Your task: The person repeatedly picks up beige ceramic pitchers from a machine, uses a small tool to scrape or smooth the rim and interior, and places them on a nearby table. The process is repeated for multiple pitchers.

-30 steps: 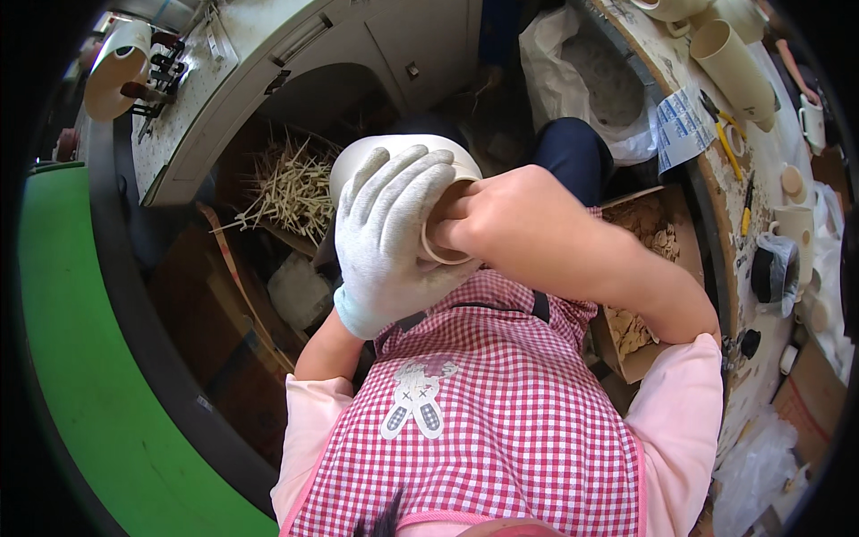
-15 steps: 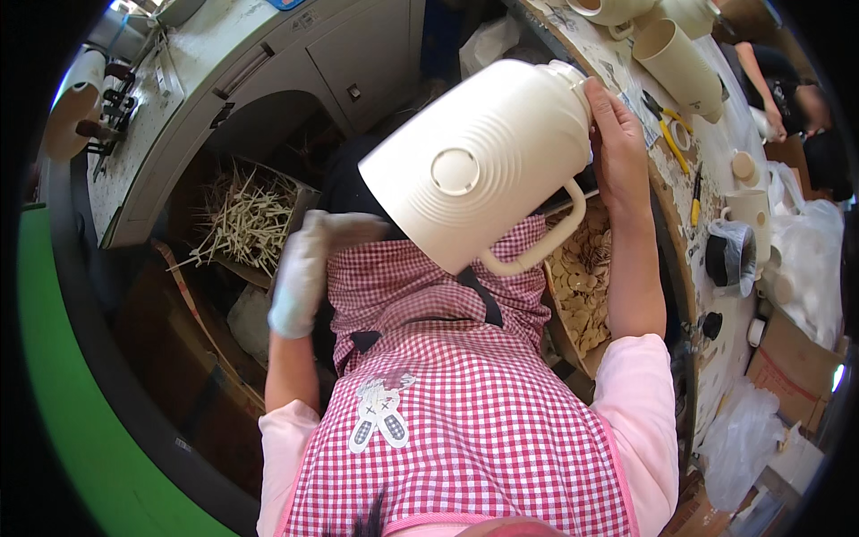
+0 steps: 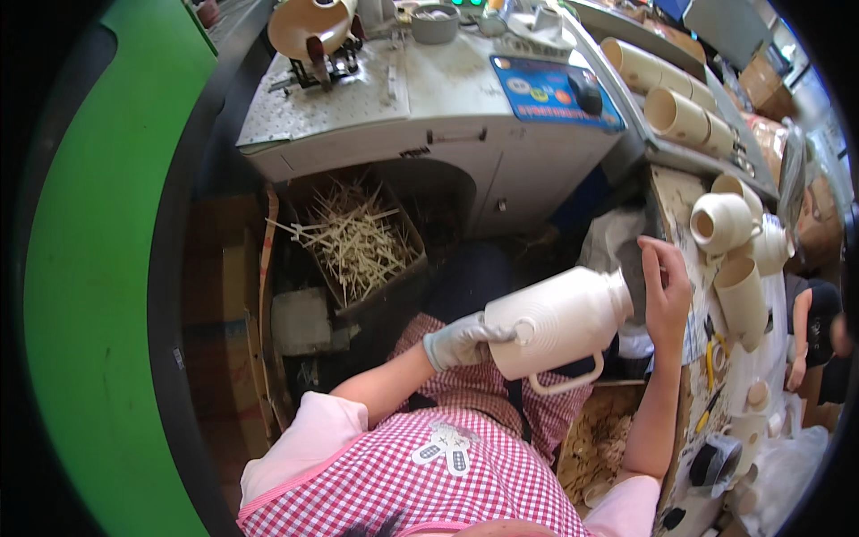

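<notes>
Gripping a cream jug (image 3: 573, 318) by its base end, right of centre: gloved left hand (image 3: 470, 343). Bare right hand (image 3: 666, 291) is near the neck, can't tell if pinched or apart.

The jug (image 3: 565, 315) is held left of the bench (image 3: 674, 191); on the desk's (image 3: 447, 85) right front corner, a mouse (image 3: 585, 92) is set on a mat (image 3: 537, 88).
</notes>
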A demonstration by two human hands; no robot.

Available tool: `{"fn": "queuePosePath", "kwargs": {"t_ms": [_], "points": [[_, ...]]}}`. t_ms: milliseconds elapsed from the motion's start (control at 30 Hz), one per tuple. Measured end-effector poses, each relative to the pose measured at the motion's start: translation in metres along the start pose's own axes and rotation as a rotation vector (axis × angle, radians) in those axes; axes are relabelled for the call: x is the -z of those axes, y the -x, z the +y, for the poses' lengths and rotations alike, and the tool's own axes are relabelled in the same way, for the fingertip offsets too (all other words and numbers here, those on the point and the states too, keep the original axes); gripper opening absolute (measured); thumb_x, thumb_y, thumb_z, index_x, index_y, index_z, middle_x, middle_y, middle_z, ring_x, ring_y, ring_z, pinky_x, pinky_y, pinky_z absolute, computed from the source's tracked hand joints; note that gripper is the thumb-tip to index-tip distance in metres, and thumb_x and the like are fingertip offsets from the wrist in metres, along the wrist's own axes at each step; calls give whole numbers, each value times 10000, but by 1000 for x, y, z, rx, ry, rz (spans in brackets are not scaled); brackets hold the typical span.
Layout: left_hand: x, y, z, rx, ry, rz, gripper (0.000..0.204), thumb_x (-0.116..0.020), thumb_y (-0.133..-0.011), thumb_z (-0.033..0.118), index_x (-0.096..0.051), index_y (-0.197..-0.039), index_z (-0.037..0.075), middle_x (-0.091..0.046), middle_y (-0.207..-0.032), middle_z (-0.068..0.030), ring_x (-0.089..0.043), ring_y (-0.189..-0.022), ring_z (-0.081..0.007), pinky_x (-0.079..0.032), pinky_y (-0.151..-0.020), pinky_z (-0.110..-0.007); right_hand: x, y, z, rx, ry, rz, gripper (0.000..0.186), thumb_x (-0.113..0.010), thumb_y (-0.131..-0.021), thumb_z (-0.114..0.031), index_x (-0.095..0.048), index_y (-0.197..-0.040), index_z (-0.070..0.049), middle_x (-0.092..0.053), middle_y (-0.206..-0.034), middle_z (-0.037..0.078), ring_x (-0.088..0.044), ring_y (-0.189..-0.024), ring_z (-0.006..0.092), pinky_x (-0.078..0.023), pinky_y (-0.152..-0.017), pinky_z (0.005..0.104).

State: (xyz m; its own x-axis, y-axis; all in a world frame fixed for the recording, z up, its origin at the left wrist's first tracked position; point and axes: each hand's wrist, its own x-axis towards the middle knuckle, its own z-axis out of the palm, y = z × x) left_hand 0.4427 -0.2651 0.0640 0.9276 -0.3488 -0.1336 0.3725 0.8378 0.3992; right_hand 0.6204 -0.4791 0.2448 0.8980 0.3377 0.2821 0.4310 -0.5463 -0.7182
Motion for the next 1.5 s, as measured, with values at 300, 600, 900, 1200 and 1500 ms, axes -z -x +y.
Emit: {"fn": "queuePosePath", "kwargs": {"t_ms": [300, 600, 900, 1200, 1500], "points": [[74, 2, -10, 174, -116, -129, 678, -815, -901, 130, -515, -1502, 42, -632, -1424, -91, -579, -1334, -226, -447, -1150, -424, -211, -211, -197, 563, -121, -583, 655, -570, -1012, -586, -720, -1134, 40, -763, -874, 177, -757, -885, 264, -567, -805, 377], [63, 23, 9, 66, -65, -48, 621, -789, -913, 116, -535, -1470, 14, -655, -1379, -95, -615, -1276, -217, -474, -1103, -400, -387, -321, -319, 596, 202, -210, 288, -670, -871, -441, -788, -1021, -225, -785, -984, 93, -760, -909, 269, -593, -799, 403], [50, 18, 11, 125, -3, 28, 718, -822, -874, 130, -495, -1500, 1, -630, -1412, -111, -605, -1289, -240, -467, -1109, -403, -276, -357, -193, 621, 29, 417, 274, -765, -859, -355, -796, -886, -83, -754, -1001, 173, -740, -889, 322, -592, -793, 433], [46, -1, 17, 169, 65, 30, 849, -839, -827, 137, -415, -1544, -27, -579, -1470, -145, -571, -1349, -274, -442, -1147, -421, 11, -333, 73, -404, -433, 158, 224, -474, -981, -136, -637, -1024, 11, -668, -739, 83, -564, -512, 110, -398, -407, 273], [40, -11, 19, 224, 55, 166, 835, -839, -845, 173, -418, -1535, -38, -596, -1443, -152, -595, -1311, -270, -459, -1121, -421, 26, -382, 171, -490, -170, 329, 238, -477, -956, -96, -646, -879, 53, -683, -694, 129, -575, -460, 145, -406, -389, 326]]}}
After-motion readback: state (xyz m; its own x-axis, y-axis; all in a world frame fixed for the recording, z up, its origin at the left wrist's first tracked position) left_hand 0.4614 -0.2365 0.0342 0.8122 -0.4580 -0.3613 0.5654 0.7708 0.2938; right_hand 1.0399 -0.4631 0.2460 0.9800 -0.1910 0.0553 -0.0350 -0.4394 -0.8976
